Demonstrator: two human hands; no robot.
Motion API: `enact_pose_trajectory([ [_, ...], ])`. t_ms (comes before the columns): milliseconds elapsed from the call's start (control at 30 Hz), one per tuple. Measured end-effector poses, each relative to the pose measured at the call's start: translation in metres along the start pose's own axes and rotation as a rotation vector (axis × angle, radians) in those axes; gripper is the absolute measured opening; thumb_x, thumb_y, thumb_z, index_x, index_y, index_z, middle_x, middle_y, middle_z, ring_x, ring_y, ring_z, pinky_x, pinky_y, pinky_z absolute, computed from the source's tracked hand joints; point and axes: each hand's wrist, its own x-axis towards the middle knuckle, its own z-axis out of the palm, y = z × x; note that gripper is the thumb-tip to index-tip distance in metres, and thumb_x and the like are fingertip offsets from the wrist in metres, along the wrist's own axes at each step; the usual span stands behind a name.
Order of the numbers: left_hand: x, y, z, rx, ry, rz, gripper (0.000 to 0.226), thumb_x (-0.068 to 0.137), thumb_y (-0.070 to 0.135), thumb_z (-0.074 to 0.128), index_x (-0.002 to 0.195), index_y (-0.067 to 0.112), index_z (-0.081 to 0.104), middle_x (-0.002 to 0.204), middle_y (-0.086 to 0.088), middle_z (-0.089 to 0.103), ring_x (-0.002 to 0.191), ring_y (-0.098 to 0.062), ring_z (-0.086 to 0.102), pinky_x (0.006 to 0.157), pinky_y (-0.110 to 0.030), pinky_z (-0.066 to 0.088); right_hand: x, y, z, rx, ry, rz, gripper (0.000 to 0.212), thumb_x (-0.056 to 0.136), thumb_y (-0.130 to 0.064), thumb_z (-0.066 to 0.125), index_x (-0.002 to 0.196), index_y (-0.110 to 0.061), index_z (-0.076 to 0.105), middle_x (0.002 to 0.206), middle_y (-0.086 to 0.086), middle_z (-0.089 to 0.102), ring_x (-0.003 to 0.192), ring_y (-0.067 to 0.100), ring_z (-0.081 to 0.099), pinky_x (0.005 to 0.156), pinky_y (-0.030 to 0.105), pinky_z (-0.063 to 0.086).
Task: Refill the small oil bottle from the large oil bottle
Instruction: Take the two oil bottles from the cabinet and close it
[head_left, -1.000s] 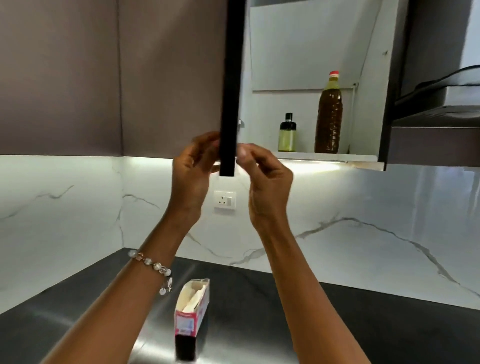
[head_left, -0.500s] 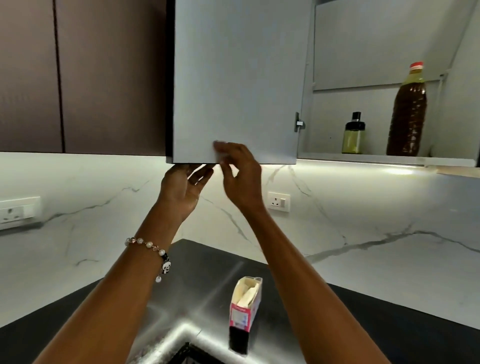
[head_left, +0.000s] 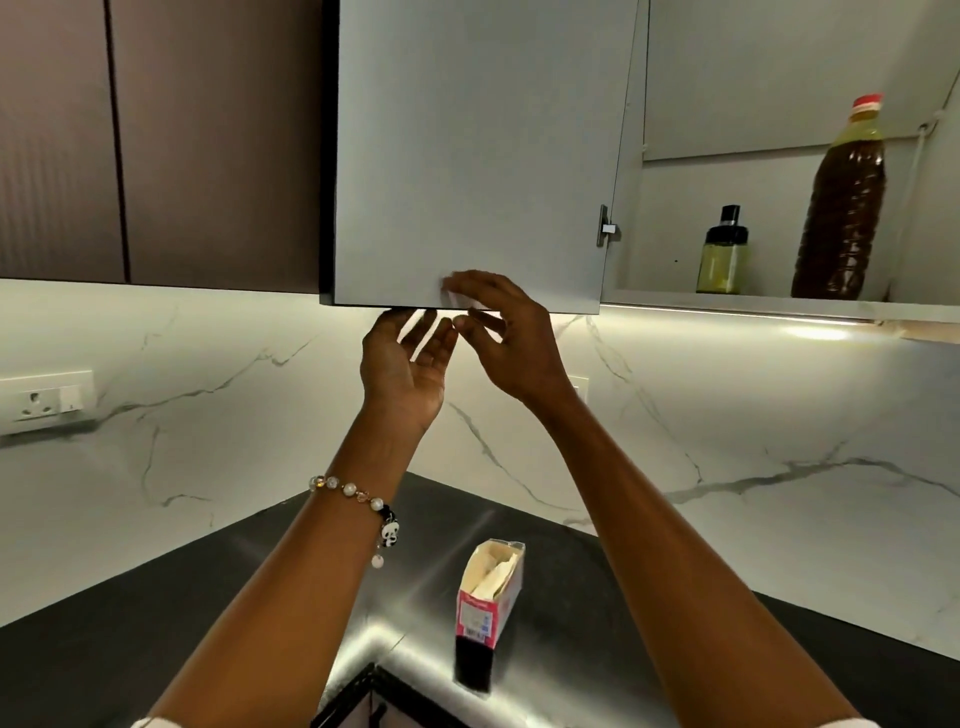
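Observation:
In the open wall cabinet at the right, the small oil bottle (head_left: 723, 252) with a black cap and pale yellow oil stands on the shelf (head_left: 727, 301). Right of it stands the large oil bottle (head_left: 844, 208), tall, dark brown, with a red cap. Both hands are far left of the bottles, at the bottom edge of the swung-open cabinet door (head_left: 478, 156). My left hand (head_left: 405, 364) is just under that edge, fingers straight and palm up. My right hand (head_left: 498, 332) has relaxed fingers touching the door's lower face and edge.
An opened pink-and-white carton (head_left: 488, 587) stands on the dark countertop (head_left: 597, 623) below my arms. Marble backsplash behind carries a socket (head_left: 44, 400) at the left. Closed brown cabinet doors (head_left: 156, 140) fill the upper left.
The cabinet door has swung from edge-on to wide open toward the left. My hands followed its bottom edge, and the view turned so the bottles now sit at the far right.

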Motion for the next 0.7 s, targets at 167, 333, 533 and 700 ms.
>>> enact_pose_trajectory([
  [167, -0.003, -0.026, 0.008, 0.229, 0.070, -0.105, 0.021, 0.090, 0.022, 0.057, 0.107, 0.012, 0.065, 0.105, -0.008, 0.065, 0.097, -0.024, 0.062, 0.074, -0.034, 0.050, -0.004, 0.000, -0.017, 0.019, -0.013, 0.026, 0.032, 0.089, -0.004, 0.062, 0.120, -0.011, 0.065, 0.120, 0.004, 0.064, 0.103, 0.011, 0.063, 0.077, 0.019, 0.055],
  [333, -0.003, -0.059, 0.047, 0.450, -0.079, -0.066, 0.016, 0.091, 0.026, 0.058, 0.097, 0.016, 0.068, 0.093, -0.004, 0.065, 0.088, -0.023, 0.060, 0.072, -0.033, 0.048, 0.000, 0.011, -0.080, 0.044, 0.093, 0.121, 0.024, 0.091, -0.010, 0.061, 0.114, -0.014, 0.067, 0.104, 0.002, 0.069, 0.088, 0.010, 0.065, 0.068, 0.022, 0.054],
  [533, 0.011, -0.126, 0.103, 0.596, -0.266, -0.025, 0.010, 0.087, 0.021, 0.063, 0.086, 0.014, 0.070, 0.069, 0.000, 0.066, 0.065, -0.018, 0.061, 0.064, -0.031, 0.049, -0.015, 0.046, -0.183, 0.070, 0.266, 0.274, 0.019, 0.094, -0.005, 0.055, 0.109, -0.009, 0.067, 0.084, 0.005, 0.069, 0.070, 0.010, 0.065, 0.061, 0.021, 0.050],
  [700, 0.039, -0.184, 0.152, 0.700, -0.386, 0.069, 0.007, 0.088, 0.018, 0.064, 0.087, 0.013, 0.069, 0.073, -0.003, 0.068, 0.062, -0.018, 0.062, 0.061, -0.028, 0.052, -0.024, 0.091, -0.263, 0.020, 0.448, 0.432, 0.015, 0.091, -0.002, 0.059, 0.100, -0.007, 0.069, 0.082, 0.006, 0.068, 0.072, 0.012, 0.064, 0.062, 0.023, 0.051],
])
